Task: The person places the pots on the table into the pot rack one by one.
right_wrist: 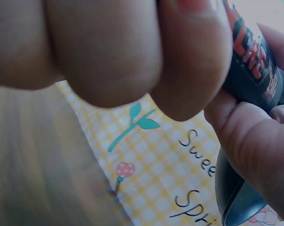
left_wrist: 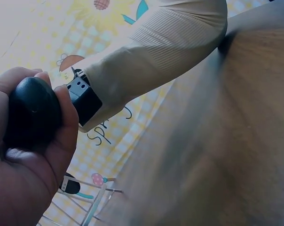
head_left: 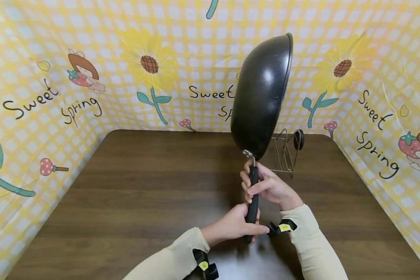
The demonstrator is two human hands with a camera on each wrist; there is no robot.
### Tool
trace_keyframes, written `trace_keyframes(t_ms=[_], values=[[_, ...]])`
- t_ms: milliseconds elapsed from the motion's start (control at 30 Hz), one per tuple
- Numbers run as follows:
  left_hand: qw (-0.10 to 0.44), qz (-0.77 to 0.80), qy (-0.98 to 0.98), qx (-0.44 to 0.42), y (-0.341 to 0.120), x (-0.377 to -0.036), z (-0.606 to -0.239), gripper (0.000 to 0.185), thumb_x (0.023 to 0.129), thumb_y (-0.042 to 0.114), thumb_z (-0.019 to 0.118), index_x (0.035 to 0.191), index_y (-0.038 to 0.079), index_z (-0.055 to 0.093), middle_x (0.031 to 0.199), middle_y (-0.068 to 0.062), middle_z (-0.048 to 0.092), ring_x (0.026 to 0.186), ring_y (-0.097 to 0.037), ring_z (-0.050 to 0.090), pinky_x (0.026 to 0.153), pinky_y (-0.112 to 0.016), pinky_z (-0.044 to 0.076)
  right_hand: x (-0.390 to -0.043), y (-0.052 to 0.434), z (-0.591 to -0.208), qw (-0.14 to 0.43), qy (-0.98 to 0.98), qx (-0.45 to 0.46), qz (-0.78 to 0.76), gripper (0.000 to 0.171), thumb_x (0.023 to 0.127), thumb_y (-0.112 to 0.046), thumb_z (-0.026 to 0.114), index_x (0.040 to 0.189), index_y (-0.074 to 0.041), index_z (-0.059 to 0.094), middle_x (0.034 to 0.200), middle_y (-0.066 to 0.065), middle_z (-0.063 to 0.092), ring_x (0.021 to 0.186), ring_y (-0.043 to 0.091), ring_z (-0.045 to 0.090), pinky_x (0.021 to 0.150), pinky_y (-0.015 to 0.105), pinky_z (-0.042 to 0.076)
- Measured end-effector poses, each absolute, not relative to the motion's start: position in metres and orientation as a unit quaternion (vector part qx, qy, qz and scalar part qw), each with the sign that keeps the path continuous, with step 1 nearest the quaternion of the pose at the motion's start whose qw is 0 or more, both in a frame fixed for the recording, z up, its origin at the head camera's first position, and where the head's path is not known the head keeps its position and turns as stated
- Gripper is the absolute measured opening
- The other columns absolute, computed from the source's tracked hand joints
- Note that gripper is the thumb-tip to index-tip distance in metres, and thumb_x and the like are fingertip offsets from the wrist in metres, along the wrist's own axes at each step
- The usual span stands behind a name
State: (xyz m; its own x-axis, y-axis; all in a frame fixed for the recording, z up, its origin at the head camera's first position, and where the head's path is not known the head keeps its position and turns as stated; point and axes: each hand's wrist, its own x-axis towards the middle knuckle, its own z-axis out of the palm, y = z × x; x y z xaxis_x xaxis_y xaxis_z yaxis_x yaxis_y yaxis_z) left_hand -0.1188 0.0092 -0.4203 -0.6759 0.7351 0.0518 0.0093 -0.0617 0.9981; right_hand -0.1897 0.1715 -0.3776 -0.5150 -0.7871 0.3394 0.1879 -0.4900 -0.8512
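A deep black frying pan (head_left: pixel 260 93) is held up on its edge above the table, its dark outer side in view and its rim facing right. Its black handle (head_left: pixel 252 208) points down toward me. My right hand (head_left: pixel 271 188) grips the upper part of this handle, just below the metal bracket (head_left: pixel 248 154). Lower down, my left hand (head_left: pixel 232 223) wraps round the handle near its end. The rounded handle end (left_wrist: pixel 34 110) shows between the left thumb and fingers in the left wrist view. Red lettering marks the handle (right_wrist: pixel 252 59) beside the right fingers in the right wrist view.
A wire rack (head_left: pixel 283 155) with a black round part (head_left: pixel 299 140) stands behind the hands on the right of the brown wooden table (head_left: pixel 143 186). A yellow checked cloth (head_left: pixel 203 50) with flowers and lettering walls the table at the back and sides.
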Motion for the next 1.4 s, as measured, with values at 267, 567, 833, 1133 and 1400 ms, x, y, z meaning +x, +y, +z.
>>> trace_keyframes(t_ms=[267, 567, 833, 1133, 1400], values=[[0.266, 0.637, 0.649, 0.318, 0.024, -0.127, -0.417, 0.023, 0.091, 0.005, 0.071, 0.081, 0.006, 0.050, 0.052, 0.003, 0.057, 0.047, -0.009, 0.060, 0.052, -0.020, 0.045, -0.193, 0.189, -0.374, 0.305, 0.383, -0.406, -0.771, 0.033, 0.088, 0.017, 0.051, 0.105, -0.006, 0.034, 0.085, 0.007, 0.043, 0.075, 0.019, 0.058, 0.071, 0.031, 0.056], [0.278, 0.624, 0.652, 0.329, 0.041, -0.136, -0.413, 0.023, 0.090, 0.007, 0.072, 0.081, 0.005, 0.051, 0.052, 0.002, 0.057, 0.047, -0.010, 0.061, 0.053, -0.021, 0.049, -0.195, 0.207, -0.369, 0.292, 0.371, -0.427, -0.771, 0.033, 0.088, 0.019, 0.047, 0.107, -0.004, 0.034, 0.088, 0.008, 0.045, 0.078, 0.021, 0.060, 0.073, 0.033, 0.056], [0.280, 0.610, 0.664, 0.331, 0.057, -0.141, -0.414, 0.024, 0.090, 0.008, 0.072, 0.078, 0.006, 0.052, 0.051, 0.000, 0.058, 0.047, -0.010, 0.062, 0.052, -0.020, 0.047, -0.197, 0.223, -0.372, 0.287, 0.363, -0.426, -0.778, 0.033, 0.087, 0.022, 0.045, 0.106, -0.003, 0.033, 0.084, 0.013, 0.033, 0.069, 0.024, 0.048, 0.072, 0.033, 0.054], [0.273, 0.593, 0.682, 0.330, 0.072, -0.143, -0.412, 0.025, 0.090, 0.010, 0.073, 0.075, 0.007, 0.053, 0.051, 0.001, 0.059, 0.047, -0.010, 0.061, 0.048, -0.018, 0.041, -0.199, 0.238, -0.375, 0.297, 0.335, -0.427, -0.786, 0.034, 0.086, 0.022, 0.042, 0.109, -0.002, 0.036, 0.083, 0.014, 0.028, 0.066, 0.030, 0.037, 0.074, 0.034, 0.055], [0.281, 0.591, 0.691, 0.306, 0.082, -0.143, -0.411, 0.022, 0.089, 0.013, 0.075, 0.077, 0.009, 0.057, 0.051, 0.001, 0.060, 0.047, -0.010, 0.062, 0.049, -0.018, 0.043, -0.203, 0.248, -0.383, 0.315, 0.303, -0.423, -0.794, 0.036, 0.086, 0.022, 0.040, 0.113, -0.003, 0.036, 0.084, 0.014, 0.026, 0.070, 0.028, 0.036, 0.077, 0.034, 0.055]])
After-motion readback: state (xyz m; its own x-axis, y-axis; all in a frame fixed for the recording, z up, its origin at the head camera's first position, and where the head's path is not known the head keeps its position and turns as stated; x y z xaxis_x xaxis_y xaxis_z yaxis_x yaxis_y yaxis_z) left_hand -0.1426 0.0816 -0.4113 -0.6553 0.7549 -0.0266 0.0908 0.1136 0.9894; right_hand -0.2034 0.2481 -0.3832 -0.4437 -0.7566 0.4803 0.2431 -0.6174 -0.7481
